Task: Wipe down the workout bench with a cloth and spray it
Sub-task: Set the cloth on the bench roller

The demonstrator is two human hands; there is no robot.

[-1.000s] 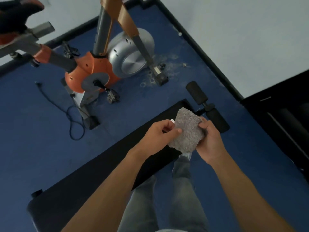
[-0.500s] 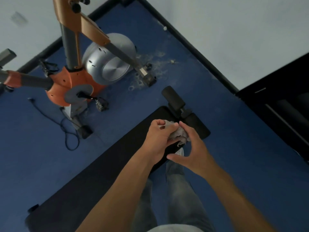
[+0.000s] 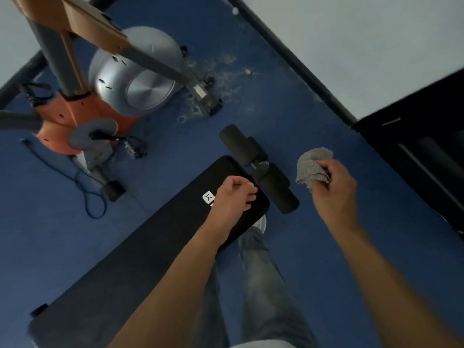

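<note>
Cloth in hand, wiping not yet begun.
Over the far end of the long black padded bench [image 3: 140, 259] our left hand [image 3: 233, 197] hung curled, holding nothing we saw; our right hand [image 3: 336, 187] gripped the bunched grey cloth [image 3: 312, 164] beside the pad. Next, likely: cloth down onto it.
</note>
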